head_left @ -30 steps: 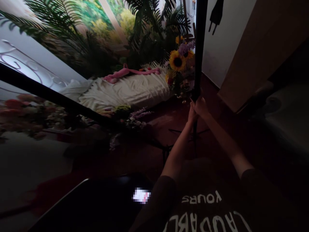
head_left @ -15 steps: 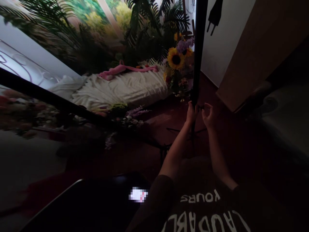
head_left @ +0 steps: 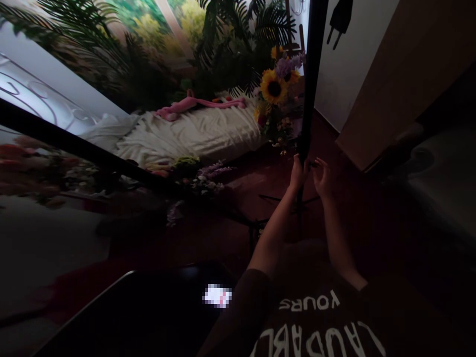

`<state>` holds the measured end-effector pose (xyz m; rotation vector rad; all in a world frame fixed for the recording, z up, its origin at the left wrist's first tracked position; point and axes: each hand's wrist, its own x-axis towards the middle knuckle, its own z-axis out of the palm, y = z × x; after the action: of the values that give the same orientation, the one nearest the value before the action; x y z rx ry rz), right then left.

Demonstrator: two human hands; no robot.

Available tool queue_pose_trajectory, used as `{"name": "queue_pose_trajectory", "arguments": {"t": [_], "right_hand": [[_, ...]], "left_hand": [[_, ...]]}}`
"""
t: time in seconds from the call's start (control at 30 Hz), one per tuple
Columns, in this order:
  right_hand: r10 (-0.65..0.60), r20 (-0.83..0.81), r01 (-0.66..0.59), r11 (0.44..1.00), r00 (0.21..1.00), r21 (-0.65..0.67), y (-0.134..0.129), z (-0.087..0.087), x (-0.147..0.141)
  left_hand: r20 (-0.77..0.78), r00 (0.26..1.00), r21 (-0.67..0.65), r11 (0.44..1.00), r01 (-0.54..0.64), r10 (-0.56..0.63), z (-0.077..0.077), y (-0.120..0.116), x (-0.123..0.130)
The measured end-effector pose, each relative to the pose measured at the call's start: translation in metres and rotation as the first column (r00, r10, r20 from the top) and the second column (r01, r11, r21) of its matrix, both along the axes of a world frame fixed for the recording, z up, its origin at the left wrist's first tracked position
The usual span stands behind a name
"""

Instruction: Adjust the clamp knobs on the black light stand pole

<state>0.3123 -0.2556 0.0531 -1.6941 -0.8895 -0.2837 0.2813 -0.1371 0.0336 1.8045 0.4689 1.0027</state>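
Gloom lay over red floor (head_left: 256, 182), left hand (head_left: 298, 174) gripped black pole (head_left: 312, 79), right hand (head_left: 322, 179) curled beside it, hold unclear, shirt (head_left: 309, 314) read "YOURS"

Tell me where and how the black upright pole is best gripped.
I'd clasp the black upright pole from the near side, at the height where the left hand meets it: it looks straight, slim and roughly upright there, and the sunflowers appear beyond it.
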Motion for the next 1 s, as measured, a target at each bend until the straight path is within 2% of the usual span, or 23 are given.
{"name": "queue_pose_trajectory", "arguments": {"t": [0.2,0.3,0.4,0.5,0.7,0.9,1.0], "right_hand": [[-0.017,-0.229,0.031,0.998,0.973,0.057,0.005,-0.011,0.007],[-0.032,-0.273,0.06,0.994,0.961,0.094,0.005,-0.016,0.004],[-0.042,-0.19,0.066,0.99,0.981,0.121,0.003,-0.012,0.001],[0.009,-0.129,0.002,0.996,0.992,0.09,0.0,-0.005,-0.001],[0.046,-0.274,-0.022,0.996,0.961,0.09,0.004,-0.003,-0.003],[0.115,-0.485,-0.051,0.988,0.867,0.143,0.015,0.002,0.009],[0.155,-0.486,-0.105,0.986,0.86,0.128,0.01,0.006,0.013]], "left_hand": [[-0.002,1.0,-0.002,1.0,-0.002,0.002,0.0,0.0,-0.001],[-0.014,1.0,-0.025,1.0,-0.007,0.007,0.0,0.0,-0.001],[-0.021,1.0,-0.038,0.999,-0.002,0.002,0.0,-0.001,-0.001],[-0.003,1.0,-0.036,0.999,-0.014,0.014,-0.001,0.0,-0.001],[-0.006,1.0,-0.026,1.0,-0.003,0.003,-0.001,0.0,-0.002],[-0.01,1.0,-0.045,0.999,0.027,-0.027,-0.001,0.0,-0.002],[-0.026,0.999,-0.048,0.999,0.025,-0.026,-0.001,0.0,-0.002]]}}
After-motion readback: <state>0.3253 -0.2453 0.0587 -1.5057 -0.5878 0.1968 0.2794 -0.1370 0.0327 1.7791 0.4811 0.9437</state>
